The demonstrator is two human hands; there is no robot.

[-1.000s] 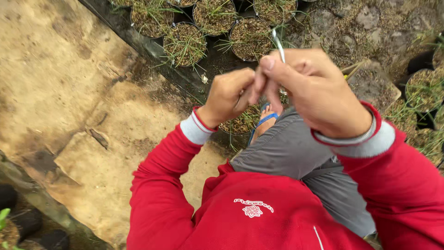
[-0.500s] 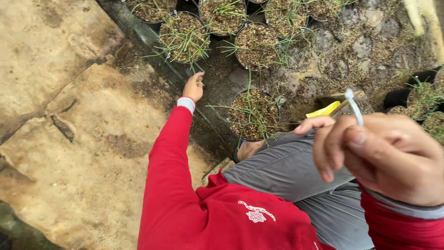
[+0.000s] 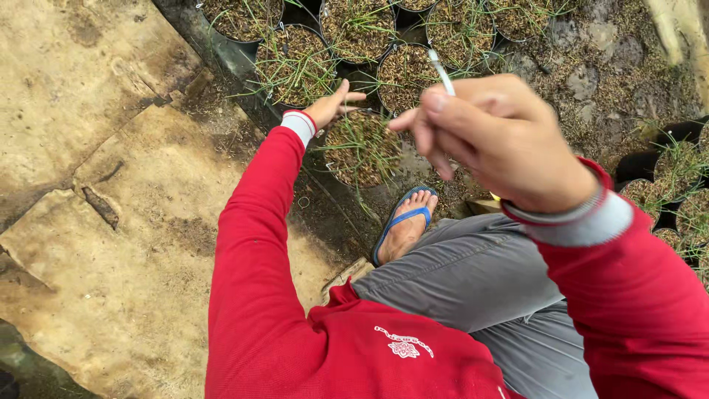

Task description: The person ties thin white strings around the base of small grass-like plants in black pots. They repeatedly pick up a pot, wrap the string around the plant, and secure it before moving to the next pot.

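Note:
My left hand (image 3: 331, 107) is stretched forward, fingers spread, over the rim of a black pot with thin grass-like shoots (image 3: 360, 148); it holds nothing that I can see. My right hand (image 3: 496, 137) is raised close to the camera with its fingers pinched on a thin white stick (image 3: 441, 72) that points up. Both arms wear red sleeves with grey cuffs. My foot in a blue sandal (image 3: 404, 222) rests on the wet ground below the pot.
Several black pots of grassy seedlings (image 3: 295, 66) stand in rows at the top, and more (image 3: 676, 185) at the right edge. A cracked, sandy-brown slab (image 3: 96, 222) covers the left. My grey-trousered knee (image 3: 473, 273) fills the middle bottom.
My left hand let go of the right and reached forward to the nearest pot, spreading its fingers. My right hand stayed raised with the white stick and drifted slightly left.

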